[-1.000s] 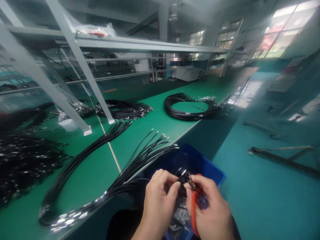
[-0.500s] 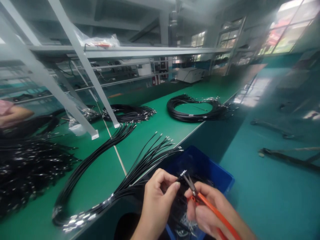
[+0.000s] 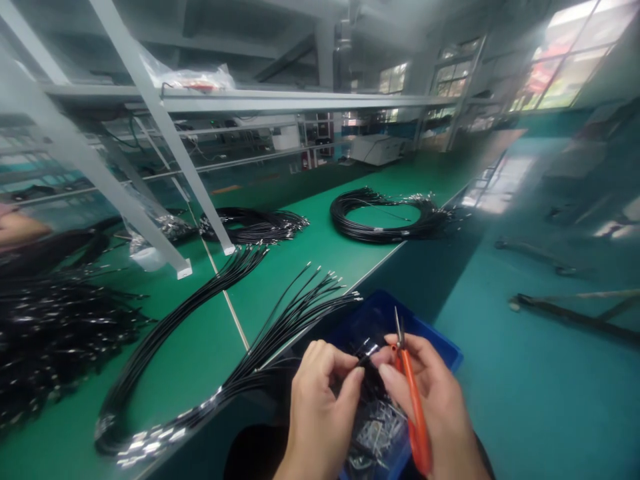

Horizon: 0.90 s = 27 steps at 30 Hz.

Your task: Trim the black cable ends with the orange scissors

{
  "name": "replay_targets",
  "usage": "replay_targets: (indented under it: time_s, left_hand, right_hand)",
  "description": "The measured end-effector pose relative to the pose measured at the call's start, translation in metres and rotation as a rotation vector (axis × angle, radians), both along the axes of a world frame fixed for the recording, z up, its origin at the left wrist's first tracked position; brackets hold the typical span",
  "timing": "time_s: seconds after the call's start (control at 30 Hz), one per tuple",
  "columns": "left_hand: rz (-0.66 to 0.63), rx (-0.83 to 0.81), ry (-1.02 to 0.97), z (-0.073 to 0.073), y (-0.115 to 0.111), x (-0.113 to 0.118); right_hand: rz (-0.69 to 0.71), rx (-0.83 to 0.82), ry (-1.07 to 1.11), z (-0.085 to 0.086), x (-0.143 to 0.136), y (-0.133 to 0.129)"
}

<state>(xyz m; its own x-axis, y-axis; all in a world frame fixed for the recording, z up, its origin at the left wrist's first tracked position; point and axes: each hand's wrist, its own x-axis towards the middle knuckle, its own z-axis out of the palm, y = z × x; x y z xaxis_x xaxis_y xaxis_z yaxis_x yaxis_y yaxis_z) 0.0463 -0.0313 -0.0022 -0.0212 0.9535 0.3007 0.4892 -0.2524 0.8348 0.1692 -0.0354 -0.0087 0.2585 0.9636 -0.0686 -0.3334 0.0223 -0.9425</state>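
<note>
My left hand [image 3: 325, 400] pinches a black cable [image 3: 365, 357] near its shiny metal end. Close by on the right, my right hand [image 3: 433, 397] grips orange-handled scissors [image 3: 414, 407], their slim blades pointing up and away from the cable. The thumb and forefinger of that hand are at the cable's end; whether they touch it I cannot tell. Below both hands stands a blue bin [image 3: 445, 343] holding small clear and whitish scraps [image 3: 380, 430]. A bundle of black cables [image 3: 175, 320] curves over the green table [image 3: 295, 313] beside my left hand, several tips fanned out.
Two more cable coils [image 3: 345, 230] lie farther back on the table. A dense heap of black cables [image 3: 60, 340] fills the left side, near another person's arm [image 3: 23, 230]. Slanted white shelf posts [image 3: 165, 133] rise from the table. A white box [image 3: 377, 150] stands behind.
The scissors have swung from pointing at the cable end to upright, away from it. My right hand's fingers have moved in to the cable end. The view has shifted slightly.
</note>
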Motion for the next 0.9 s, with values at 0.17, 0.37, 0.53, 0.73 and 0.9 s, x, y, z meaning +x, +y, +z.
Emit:
replay_targets:
  time_s: [0.17,0.37,0.53,0.73,0.9]
  left_hand:
    - [-0.019,0.087,0.107,-0.005,-0.003,0.005]
    - [-0.037,-0.057,-0.023,-0.004,-0.002,0.002]
    - [-0.054,-0.257,-0.278,0.002,0.004,-0.006]
    - [-0.14,-0.343,-0.529,0.004,0.012,-0.023]
    - [-0.203,-0.341,-0.642,0.004,0.014,-0.028]
  right_hand:
    - [-0.038,-0.049,-0.007,-0.001,-0.005,0.003]
    - [-0.042,0.034,-0.025,-0.019,-0.01,0.003]
    - [0.065,0.03,-0.071,-0.015,0.0,0.002]
    - [0.633,-0.161,0.017,0.01,0.031,-0.004]
    - [0.83,-0.221,0.016,0.007,0.039,-0.01]
